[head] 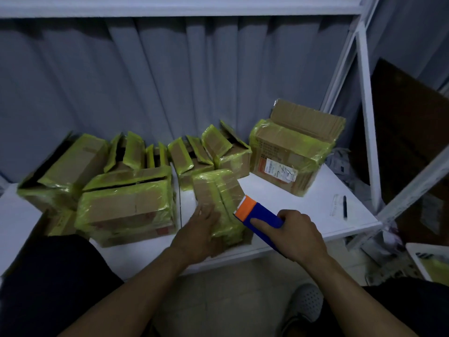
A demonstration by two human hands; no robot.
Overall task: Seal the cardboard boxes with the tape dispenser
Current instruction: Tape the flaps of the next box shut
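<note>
Tape dispenser (257, 215): blue body, orange toothed head, gripped in the right hand (298, 234), fingers curled round the body, thumb laid straight along its top. Head touching the right edge of the small box (218, 190), which sits near the front of the white table (279, 190). Left hand (201, 229) resting on the near left side of that box, fingers fairly straight and close together against the yellow-green tape. Flaps down, tape along the middle seam. Behind and to the left, more taped boxes (126, 210) crowded together, several with flaps standing open. Larger open box (291, 152) at the back right, bearing a label. Pen (344, 206) lying near the table's right edge. Grey curtain (145, 81) behind, white shelf frame (366, 117) at right.
</note>
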